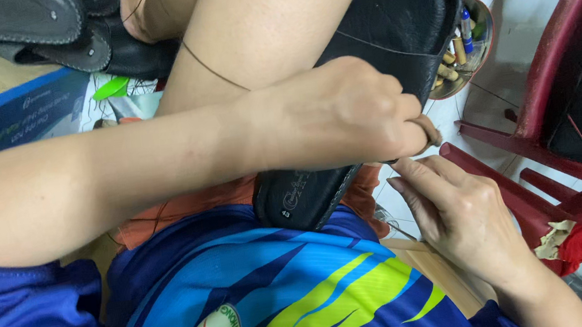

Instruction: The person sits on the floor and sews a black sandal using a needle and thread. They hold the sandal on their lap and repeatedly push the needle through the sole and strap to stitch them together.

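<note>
— What are our fingers doing?
— We are pinching our left hand [343, 110] shut on the rim of the black sandal sole [393, 35] lying across our knee; our right hand [458, 217] is touching its lower edge, fingers together and straight.
— Room around us?
— Tight: the red plastic chair [557, 67] is crowding the right, a bowl of tools [470, 41] is sitting just behind the sole, and more black soles [35, 32] are piling up top left.

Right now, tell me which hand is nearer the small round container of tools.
Left. The left hand grips the black sandal just beside the container; the right hand sits lower, under the sandal's edge, farther away.
</note>
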